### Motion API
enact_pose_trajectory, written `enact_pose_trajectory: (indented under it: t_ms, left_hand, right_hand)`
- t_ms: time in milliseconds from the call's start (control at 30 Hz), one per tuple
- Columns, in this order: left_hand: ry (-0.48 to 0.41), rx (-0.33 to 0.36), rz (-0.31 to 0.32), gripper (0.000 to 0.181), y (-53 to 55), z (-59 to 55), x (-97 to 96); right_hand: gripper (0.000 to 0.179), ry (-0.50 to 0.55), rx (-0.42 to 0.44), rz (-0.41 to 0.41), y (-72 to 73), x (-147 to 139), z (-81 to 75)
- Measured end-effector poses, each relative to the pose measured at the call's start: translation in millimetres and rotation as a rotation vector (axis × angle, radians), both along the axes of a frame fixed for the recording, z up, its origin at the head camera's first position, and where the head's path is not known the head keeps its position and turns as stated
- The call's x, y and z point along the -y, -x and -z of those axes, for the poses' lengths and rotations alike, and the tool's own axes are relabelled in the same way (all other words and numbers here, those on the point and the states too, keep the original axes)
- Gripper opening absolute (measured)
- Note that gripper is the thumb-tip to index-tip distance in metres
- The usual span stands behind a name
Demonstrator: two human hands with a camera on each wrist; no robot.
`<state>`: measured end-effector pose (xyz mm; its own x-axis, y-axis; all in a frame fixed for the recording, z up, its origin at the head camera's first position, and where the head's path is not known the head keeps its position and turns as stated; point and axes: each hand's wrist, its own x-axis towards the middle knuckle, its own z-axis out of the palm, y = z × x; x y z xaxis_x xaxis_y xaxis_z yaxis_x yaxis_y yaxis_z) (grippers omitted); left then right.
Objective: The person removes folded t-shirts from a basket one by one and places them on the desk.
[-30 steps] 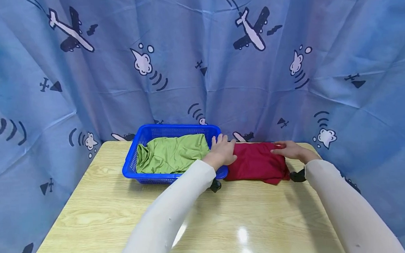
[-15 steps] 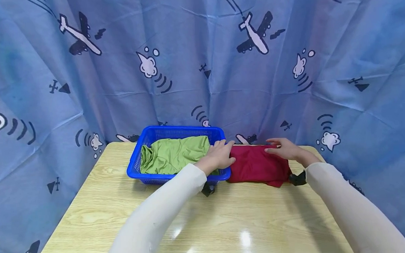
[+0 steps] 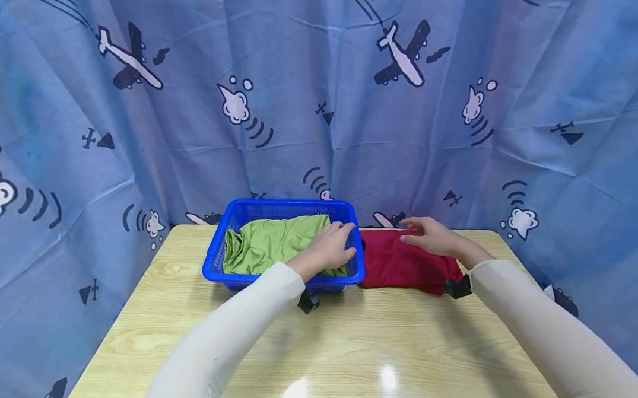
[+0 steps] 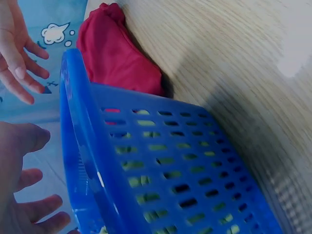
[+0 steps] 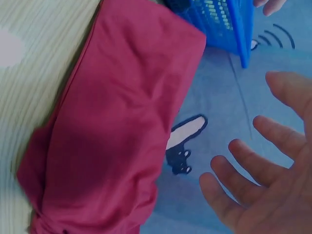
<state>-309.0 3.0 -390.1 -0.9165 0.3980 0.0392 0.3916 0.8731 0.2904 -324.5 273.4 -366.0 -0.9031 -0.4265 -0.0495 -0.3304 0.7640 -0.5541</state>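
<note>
A folded green cloth [image 3: 273, 244] lies inside a blue plastic basket [image 3: 227, 281] with slotted walls. To the basket's right, a folded dark red cloth [image 3: 402, 263] rests on the table. My left hand [image 3: 329, 246] hovers over the right part of the basket, fingers spread and holding nothing; in the left wrist view that hand [image 4: 24, 190] is beside the basket's rim. Above the red cloth is my right hand [image 3: 433, 237], its fingers loosely extended. The right wrist view shows this hand [image 5: 273, 165] apart from the red cloth, with nothing in it.
A light wood table [image 3: 358, 351] extends toward me in front of the basket and the red cloth. Behind it hangs a blue curtain [image 3: 293, 105] printed with airplanes and clouds, which also runs along both sides.
Both hands have moved left, the left one from the basket's right edge to over its inside, the right one across the red cloth. The view has shifted slightly; the cloths lie as before.
</note>
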Motion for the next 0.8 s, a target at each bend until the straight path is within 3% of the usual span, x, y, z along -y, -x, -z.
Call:
enact_pose_trajectory:
  t_ms: [133, 400, 567, 800]
  left_hand:
    - [-0.029, 0.0, 0.0, 0.062, -3.0, 1.8, 10.7]
    - [-0.112, 0.03, 0.007, 0.061, -13.4, -6.1, 40.3]
    - [-0.179, 0.061, -0.031, 0.062, -16.5, -9.8, 69.1]
    - [-0.223, 0.087, -0.055, 0.065, -15.4, -5.0, 113.1]
  right_hand:
    - [0.056, 0.02, 0.01, 0.015, -3.8, 12.8, 1.1]
    - [0.057, 0.087, -0.014, 0.003, -4.1, 44.3, -0.6]
    - [0.052, 0.148, -0.026, -0.045, -6.3, 68.1, -4.7]
    - [0.051, 0.164, -0.008, -0.079, -14.2, 94.6, -2.6]
